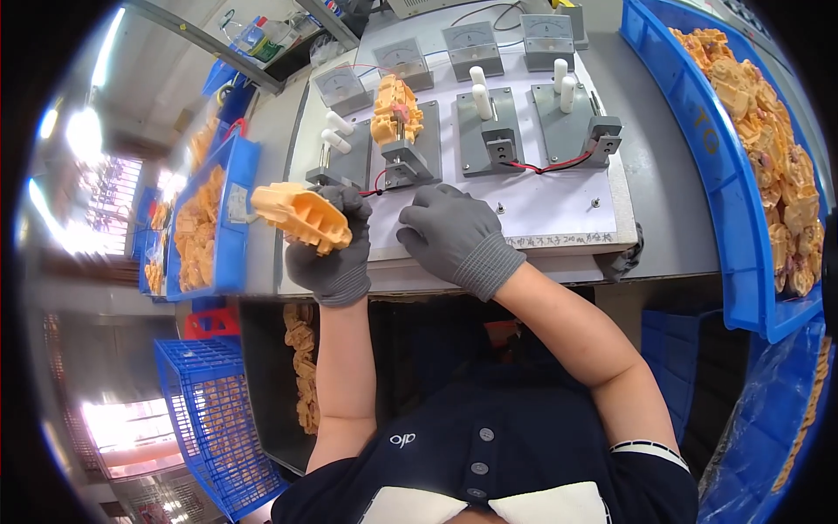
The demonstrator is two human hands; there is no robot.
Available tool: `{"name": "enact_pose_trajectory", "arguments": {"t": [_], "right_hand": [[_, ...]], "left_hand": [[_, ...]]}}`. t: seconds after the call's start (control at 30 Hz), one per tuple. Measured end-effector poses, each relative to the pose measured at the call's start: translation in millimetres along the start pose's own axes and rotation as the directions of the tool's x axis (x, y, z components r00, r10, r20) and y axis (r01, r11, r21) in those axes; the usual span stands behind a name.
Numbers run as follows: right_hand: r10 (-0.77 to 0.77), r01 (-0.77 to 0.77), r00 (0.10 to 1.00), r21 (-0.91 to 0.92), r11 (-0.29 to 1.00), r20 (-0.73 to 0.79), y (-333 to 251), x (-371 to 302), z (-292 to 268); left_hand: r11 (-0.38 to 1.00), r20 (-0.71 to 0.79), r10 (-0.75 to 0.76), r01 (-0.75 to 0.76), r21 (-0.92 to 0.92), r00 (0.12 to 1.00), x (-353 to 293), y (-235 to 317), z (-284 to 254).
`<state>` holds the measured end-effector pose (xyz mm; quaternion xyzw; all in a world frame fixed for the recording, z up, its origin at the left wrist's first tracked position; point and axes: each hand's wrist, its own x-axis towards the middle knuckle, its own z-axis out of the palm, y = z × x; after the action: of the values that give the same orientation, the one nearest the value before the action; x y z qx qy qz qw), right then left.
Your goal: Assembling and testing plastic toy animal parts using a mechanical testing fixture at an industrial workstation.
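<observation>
My left hand (336,258) held one part (301,217), my right hand (458,234) curled, contents indiscernible; a fixture (410,166) bore another part (388,105), binned parts (766,140) seemingly remaining.

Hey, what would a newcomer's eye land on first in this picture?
Probably the hollow, ribbed pale-orange part in the grey-gloved left hand, left of centre. Then a more intricate orange piece on a grey fixture beyond, and a long blue plastic bin heaped with orange parts at right.
</observation>
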<state>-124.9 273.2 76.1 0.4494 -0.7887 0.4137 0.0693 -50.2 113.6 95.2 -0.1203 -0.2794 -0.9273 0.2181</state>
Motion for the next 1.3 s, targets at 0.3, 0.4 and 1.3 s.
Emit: {"name": "enact_pose_trajectory", "arguments": {"t": [0.3, 0.4, 1.3], "right_hand": [[0.078, -0.078, 0.997, 0.04, 0.996, -0.022, -7.3, 0.7, -3.4], [0.086, -0.084, 0.996, 0.051, 0.995, -0.027, -6.9, -0.3, -4.4], [0.094, -0.093, 0.995, 0.013, 0.996, -0.031, -11.1, 2.8, 0.5]], "left_hand": [[0.956, -0.006, 0.185, -0.179, 0.235, 0.983, 1.6, -20.3, -13.5], [0.938, -0.174, 0.268, -0.216, 0.27, 0.948, -1.7, -27.0, -15.3], [0.976, 0.0, 0.138, -0.136, 0.172, 0.99, 2.9, -21.1, -8.4]]}}
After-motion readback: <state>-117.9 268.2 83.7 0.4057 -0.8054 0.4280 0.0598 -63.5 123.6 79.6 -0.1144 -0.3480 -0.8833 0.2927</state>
